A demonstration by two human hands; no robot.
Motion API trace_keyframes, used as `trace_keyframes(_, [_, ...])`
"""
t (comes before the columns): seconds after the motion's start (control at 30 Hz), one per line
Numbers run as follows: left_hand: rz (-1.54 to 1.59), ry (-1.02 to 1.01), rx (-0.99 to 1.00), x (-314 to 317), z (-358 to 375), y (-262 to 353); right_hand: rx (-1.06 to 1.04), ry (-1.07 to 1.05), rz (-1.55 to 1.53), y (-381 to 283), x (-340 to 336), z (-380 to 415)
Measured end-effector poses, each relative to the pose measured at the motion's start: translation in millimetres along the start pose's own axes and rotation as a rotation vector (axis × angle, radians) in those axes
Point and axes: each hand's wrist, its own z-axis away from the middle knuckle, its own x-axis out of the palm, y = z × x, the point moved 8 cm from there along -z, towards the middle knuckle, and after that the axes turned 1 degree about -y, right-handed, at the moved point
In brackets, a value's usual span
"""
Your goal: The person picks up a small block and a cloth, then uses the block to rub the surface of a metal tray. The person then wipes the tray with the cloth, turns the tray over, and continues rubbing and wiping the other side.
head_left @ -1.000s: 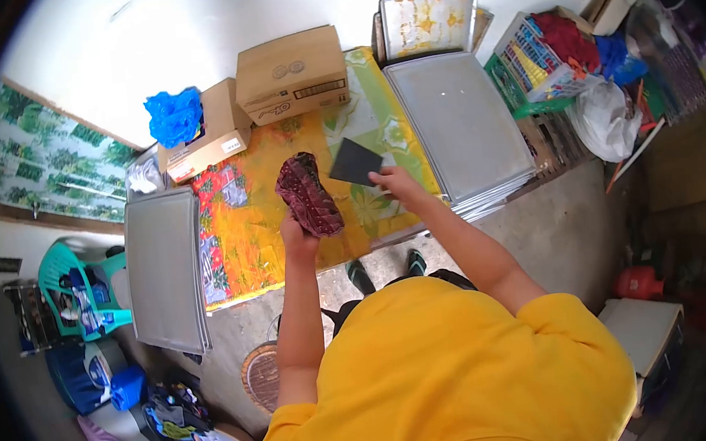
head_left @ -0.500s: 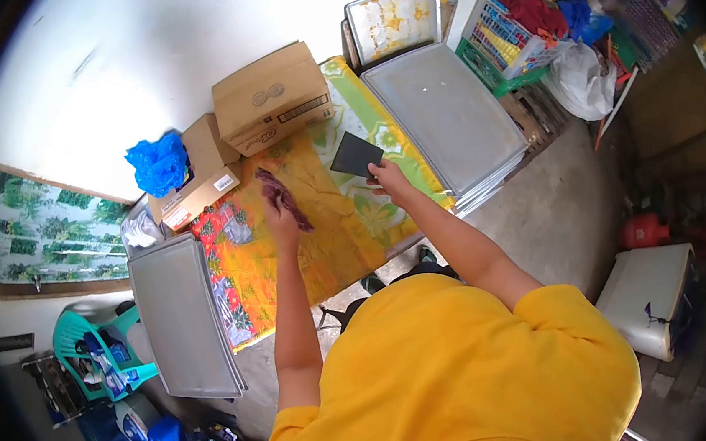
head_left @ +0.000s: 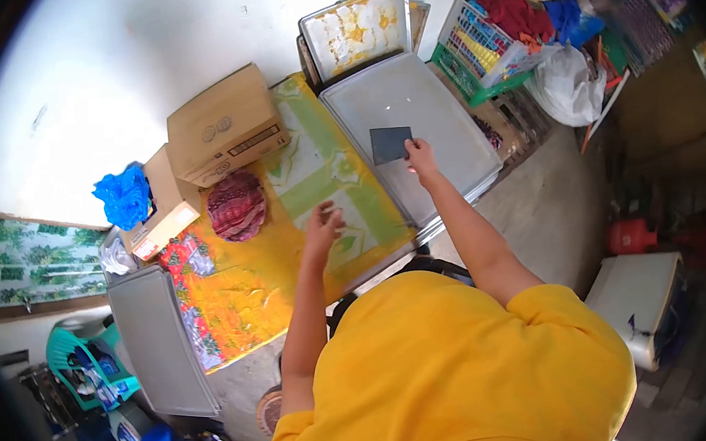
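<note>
The right hand [head_left: 420, 155] pinches the near right corner of a dark flat square card [head_left: 391, 144], fingers closed on its edge, holding it over the top metal tray [head_left: 445, 120] of a stack. The card looks thin, stiff and light, likely to slip if gripped loosely, so an edge or corner pinch suits it; it lies flat, nearly square with no clear long axis, its free edges pointing away from the fingers toward the wall. The left hand [head_left: 322, 226] hovers with fingers loosely spread and empty above the flowered tablecloth [head_left: 315, 173]. Beyond its fingertips lies a folded red patterned cloth [head_left: 237, 206], soft and limp, just beside a cardboard box [head_left: 223, 127].
</note>
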Motion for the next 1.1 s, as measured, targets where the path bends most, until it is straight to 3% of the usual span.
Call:
trace_keyframes(0.03, [0.038,-0.024,-0.037,25.1,-1.8,-7.1,-0.133,0.051,0.181,24.2,-17.0,-49.2])
trace_keyframes(0.13, [0.151,-0.049,-0.113,88.1,-19.2,-19.1,-0.282,0.283,0.664,13.5,-69.3,-101.5])
trace_keyframes(0.23, [0.206,0.023,-0.153,129.5,-38.6,-25.2,-0.242,0.339,0.781,-9.1,-108.1,-121.6])
trace_keyframes(0.37, [0.135,0.18,-0.184,160.6,-63.2,-11.5,-0.134,0.267,0.786,-17.9,-136.4,-155.1])
trace_keyframes(0.5, [0.081,0.295,-0.248,175.6,-74.1,-7.4,-0.158,0.194,0.814,-19.0,-143.5,-176.7])
trace_keyframes(0.77, [0.059,0.387,-0.217,168.4,-90.1,-23.4,-0.176,0.067,0.747,-8.4,-154.8,-203.0])
trace_keyframes(0.97, [0.059,0.497,-0.189,157.7,-80.8,-13.4,-0.258,0.011,0.444,-3.0,-157.2,-207.5])
trace_keyframes(1.1, [0.068,0.516,-0.204,156.0,-76.8,-7.4,-0.365,-0.005,0.497,-31.8,-158.6,-190.1])
